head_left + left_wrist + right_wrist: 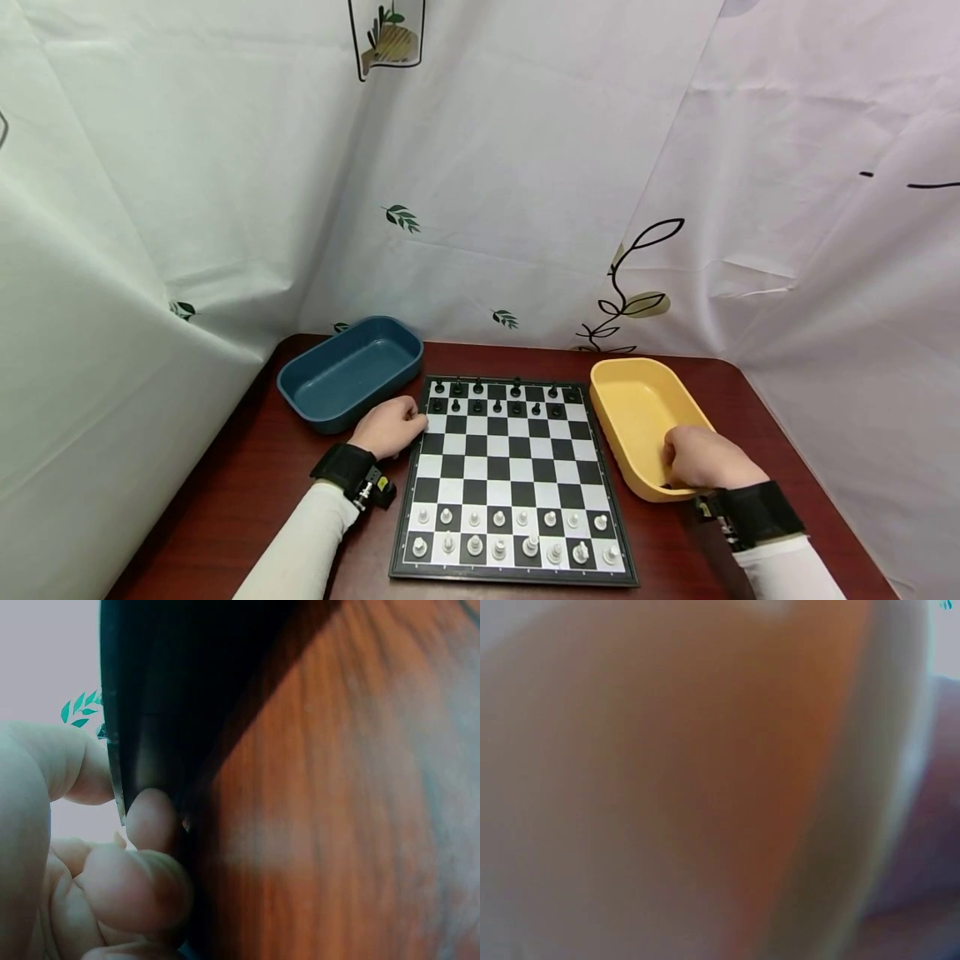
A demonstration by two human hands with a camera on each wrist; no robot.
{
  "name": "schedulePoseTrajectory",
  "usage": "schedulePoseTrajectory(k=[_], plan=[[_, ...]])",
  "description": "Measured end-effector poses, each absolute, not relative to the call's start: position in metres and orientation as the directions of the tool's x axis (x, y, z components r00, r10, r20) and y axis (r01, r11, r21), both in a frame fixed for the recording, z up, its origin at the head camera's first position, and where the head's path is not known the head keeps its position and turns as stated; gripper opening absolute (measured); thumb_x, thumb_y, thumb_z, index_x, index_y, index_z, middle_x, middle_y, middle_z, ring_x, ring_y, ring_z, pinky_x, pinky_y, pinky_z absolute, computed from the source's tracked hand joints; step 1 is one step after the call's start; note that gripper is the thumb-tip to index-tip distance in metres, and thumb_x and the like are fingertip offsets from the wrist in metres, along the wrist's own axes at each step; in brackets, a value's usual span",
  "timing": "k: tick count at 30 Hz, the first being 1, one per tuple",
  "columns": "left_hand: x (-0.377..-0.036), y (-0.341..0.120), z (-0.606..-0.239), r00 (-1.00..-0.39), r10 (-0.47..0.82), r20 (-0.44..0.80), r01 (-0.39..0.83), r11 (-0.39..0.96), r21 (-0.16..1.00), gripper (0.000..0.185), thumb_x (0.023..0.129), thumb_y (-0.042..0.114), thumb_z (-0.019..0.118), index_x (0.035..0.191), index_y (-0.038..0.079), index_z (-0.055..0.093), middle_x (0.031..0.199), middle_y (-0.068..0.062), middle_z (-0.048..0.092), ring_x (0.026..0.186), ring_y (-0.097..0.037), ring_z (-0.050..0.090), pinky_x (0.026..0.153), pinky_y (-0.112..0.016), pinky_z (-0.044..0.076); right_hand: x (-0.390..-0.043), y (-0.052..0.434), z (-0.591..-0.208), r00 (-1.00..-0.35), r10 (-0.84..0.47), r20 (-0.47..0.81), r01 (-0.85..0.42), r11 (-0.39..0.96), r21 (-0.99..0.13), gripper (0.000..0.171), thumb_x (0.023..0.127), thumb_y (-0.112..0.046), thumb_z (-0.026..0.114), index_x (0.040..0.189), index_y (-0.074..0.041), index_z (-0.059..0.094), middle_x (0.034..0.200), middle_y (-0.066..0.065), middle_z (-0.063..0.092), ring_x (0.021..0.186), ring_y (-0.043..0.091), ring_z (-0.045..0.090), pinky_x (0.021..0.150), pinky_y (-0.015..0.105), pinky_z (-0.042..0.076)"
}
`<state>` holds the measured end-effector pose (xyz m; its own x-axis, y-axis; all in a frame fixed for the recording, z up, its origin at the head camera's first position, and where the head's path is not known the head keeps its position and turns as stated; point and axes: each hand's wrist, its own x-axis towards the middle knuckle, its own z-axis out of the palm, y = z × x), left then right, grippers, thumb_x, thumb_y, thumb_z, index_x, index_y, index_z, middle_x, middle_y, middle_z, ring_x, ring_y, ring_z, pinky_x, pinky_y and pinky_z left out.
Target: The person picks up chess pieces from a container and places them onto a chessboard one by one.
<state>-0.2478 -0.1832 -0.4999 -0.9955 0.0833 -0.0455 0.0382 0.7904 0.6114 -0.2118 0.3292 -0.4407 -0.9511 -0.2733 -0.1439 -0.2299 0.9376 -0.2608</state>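
Note:
A black-and-white chessboard [498, 473] lies on the table in the head view. My left hand [388, 427] grips its left rim near the far corner; in the left wrist view, fingers [154, 817] lie against the dark board edge. White chess pieces [475, 545] stand in two rows at the near side. Black chess pieces [477, 386] stand in two rows at the far side, with gaps at the right. My right hand [708, 458] reaches down into the near end of a yellow tray [637, 400]. Something dark shows under its fingertips, which are hidden. The right wrist view is blurred.
A blue tray [351, 371] sits at the back left, close to the left hand. Printed white cloth [510, 167] hangs behind and beside the dark red table [202, 508]. The yellow tray adjoins the board's right edge.

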Motion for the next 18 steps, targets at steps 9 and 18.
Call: schedulePoseTrajectory(k=[9, 18], plan=[[-0.2473, -0.1827, -0.5008, -0.995, 0.090, -0.041, 0.047, 0.793, 0.607, 0.023, 0.101, 0.029, 0.065, 0.083, 0.016, 0.060, 0.066, -0.003, 0.057, 0.047, -0.021, 0.057, 0.052, -0.036, 0.043, -0.2035, 0.3274, -0.4356, -0.980, -0.174, -0.099, -0.157, 0.975, -0.159, 0.023, 0.072, 0.004, 0.056, 0.063, -0.015, 0.050, 0.060, 0.000, 0.045, 0.054, 0.020, 0.043, 0.050, 0.034, 0.034], [-0.2482, -0.1839, -0.5014, -0.995, 0.092, -0.037, 0.050, 0.788, 0.613, 0.024, 0.101, 0.030, 0.065, 0.082, 0.016, 0.060, 0.065, -0.003, 0.057, 0.047, -0.022, 0.057, 0.052, -0.037, 0.043, -0.2061, 0.3279, -0.4391, -0.976, -0.154, -0.152, -0.127, 0.976, -0.174, 0.021, 0.075, 0.007, 0.056, 0.066, -0.012, 0.051, 0.065, 0.005, 0.048, 0.057, 0.022, 0.046, 0.052, 0.034, 0.038]])
